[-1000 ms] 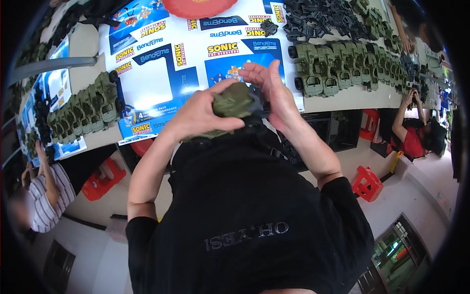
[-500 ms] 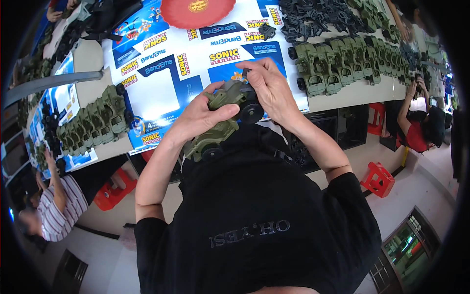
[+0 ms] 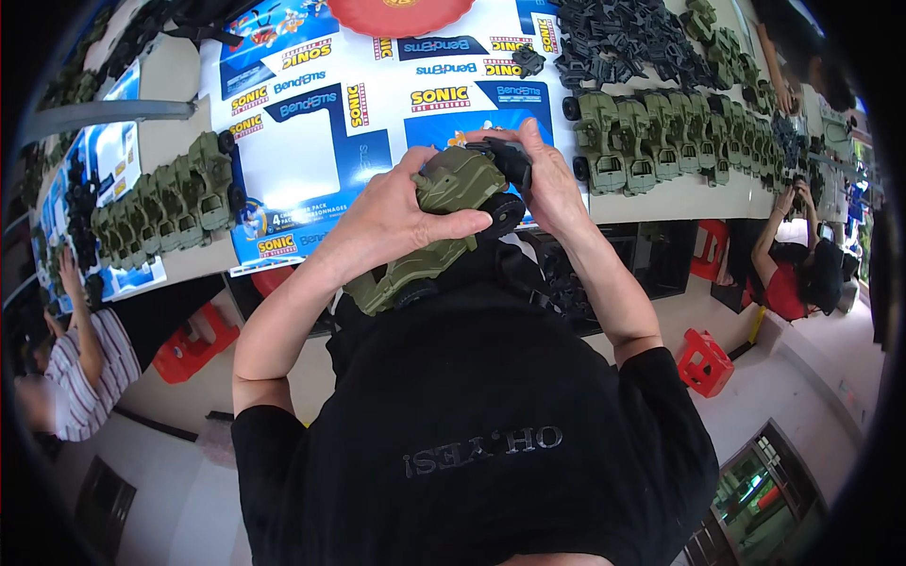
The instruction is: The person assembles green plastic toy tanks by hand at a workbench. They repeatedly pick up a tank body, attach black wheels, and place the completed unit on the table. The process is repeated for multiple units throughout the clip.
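My left fingers [image 3: 458, 224] grip a green truck [image 3: 462, 179] by the surface's [image 3: 675, 205] near edge, my right fingers [image 3: 542, 156] holding a black part [image 3: 511, 162] at its end.

So the toy truck [image 3: 461, 176] looks like matt olive plastic, moulded pretty smooth, while its black front piece [image 3: 511, 160] is plastic with a faint sheen. Chunky rough tread on the wheel [image 3: 505, 215]. Printed sheet [image 3: 293, 156] is super glossy, red plate [image 3: 360, 17] is shiny smooth plastic. T-shirt [image 3: 472, 377]? Soft matt black cloth, slightly shiny lettering [image 3: 481, 451].
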A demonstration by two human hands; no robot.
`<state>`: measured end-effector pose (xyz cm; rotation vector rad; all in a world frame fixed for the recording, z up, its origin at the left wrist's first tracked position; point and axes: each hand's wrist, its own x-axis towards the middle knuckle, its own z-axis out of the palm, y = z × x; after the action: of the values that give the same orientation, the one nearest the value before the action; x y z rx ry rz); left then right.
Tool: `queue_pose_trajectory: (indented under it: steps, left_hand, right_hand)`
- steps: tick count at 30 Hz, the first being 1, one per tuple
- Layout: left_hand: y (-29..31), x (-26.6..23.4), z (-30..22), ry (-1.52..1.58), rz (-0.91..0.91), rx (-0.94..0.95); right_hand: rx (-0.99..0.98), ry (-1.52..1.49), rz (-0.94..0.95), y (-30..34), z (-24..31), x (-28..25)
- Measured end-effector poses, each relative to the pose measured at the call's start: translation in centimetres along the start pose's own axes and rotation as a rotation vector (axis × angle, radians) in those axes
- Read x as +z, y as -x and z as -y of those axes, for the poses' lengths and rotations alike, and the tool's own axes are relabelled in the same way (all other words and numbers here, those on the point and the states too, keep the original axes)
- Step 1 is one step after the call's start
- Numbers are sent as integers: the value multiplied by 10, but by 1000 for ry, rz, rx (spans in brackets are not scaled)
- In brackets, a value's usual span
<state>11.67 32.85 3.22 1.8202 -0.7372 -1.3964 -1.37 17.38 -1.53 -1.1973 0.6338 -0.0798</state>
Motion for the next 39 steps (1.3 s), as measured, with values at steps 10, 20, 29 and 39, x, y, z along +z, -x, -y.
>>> queue_pose_trajectory:
  steps: [10, 20, 29, 39]
  left_hand:
    - [0, 2, -3, -121, -76, 35]
    - [-4, 4, 1, -215, -107, 81]
    - [0, 5, 5, -259, -44, 45]
    - [12, 18, -14, -313, 12, 86]
  right_hand:
    - [-2, 3, -3, 3, 1, 8]
    - [-18, 63, -10, 0, -8, 7]
    - [-77, 278, 97, 4, -5, -2]
    - [159, 175, 55, 2, 0, 3]
